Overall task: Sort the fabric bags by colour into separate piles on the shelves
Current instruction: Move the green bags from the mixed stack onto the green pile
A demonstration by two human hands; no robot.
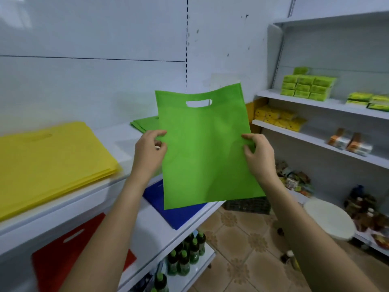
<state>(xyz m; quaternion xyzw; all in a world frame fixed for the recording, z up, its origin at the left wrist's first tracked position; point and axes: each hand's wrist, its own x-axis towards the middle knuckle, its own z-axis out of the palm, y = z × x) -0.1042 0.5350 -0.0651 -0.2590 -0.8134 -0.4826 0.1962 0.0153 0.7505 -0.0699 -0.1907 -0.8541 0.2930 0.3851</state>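
From my head camera, my left hand (150, 150) and right hand (257, 153) each pinch a side edge of the green bag (205, 148), held upright in the air, handle slot on top. The green pile (143, 123) lies far and left behind it, nearer my left hand, on the upper shelf (117, 142).
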